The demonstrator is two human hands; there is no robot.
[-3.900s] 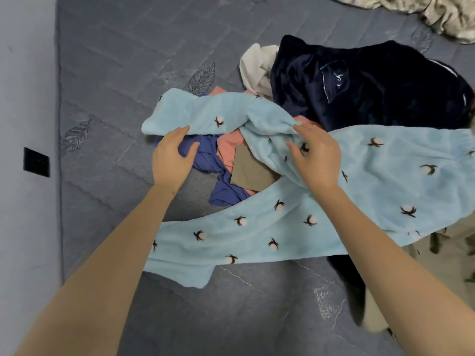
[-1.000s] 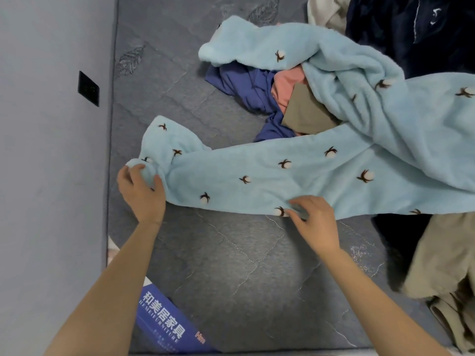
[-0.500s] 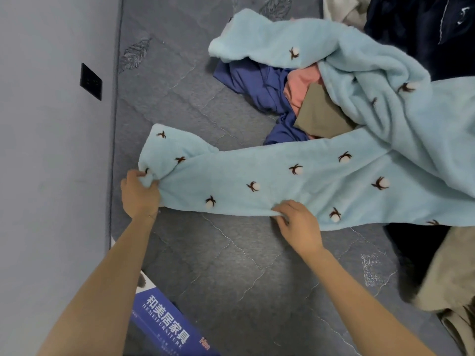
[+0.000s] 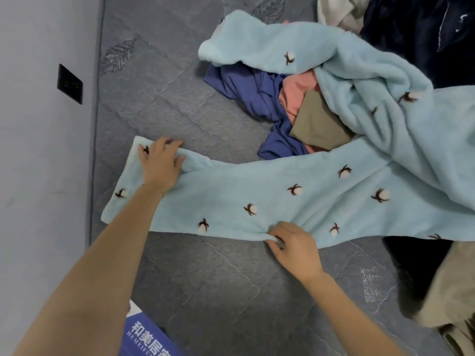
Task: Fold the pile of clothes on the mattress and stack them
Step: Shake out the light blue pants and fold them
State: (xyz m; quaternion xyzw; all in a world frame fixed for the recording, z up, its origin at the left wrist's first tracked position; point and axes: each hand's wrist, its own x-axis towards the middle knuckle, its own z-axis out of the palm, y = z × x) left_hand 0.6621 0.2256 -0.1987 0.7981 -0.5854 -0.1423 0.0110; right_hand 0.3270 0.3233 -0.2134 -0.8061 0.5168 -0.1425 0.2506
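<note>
Light blue fleece trousers with a cotton-flower print lie across the grey quilted mattress. One leg is stretched flat toward the left edge, the other is bunched over the pile at the upper right. My left hand lies on the far corner of the flat leg's cuff with fingers spread. My right hand pinches the near edge of that leg about halfway along. Under the trousers sit a blue garment, a pink one and a tan one.
A dark navy garment and a cream one lie at the top right. Beige clothing over dark fabric fills the lower right. A grey wall with a black switch plate borders the left. A blue label hangs at the mattress's near edge.
My left hand has let go of the cuff's near corner and moved up to its far corner, spreading the cuff flat. My right hand stays pinching the near edge.
</note>
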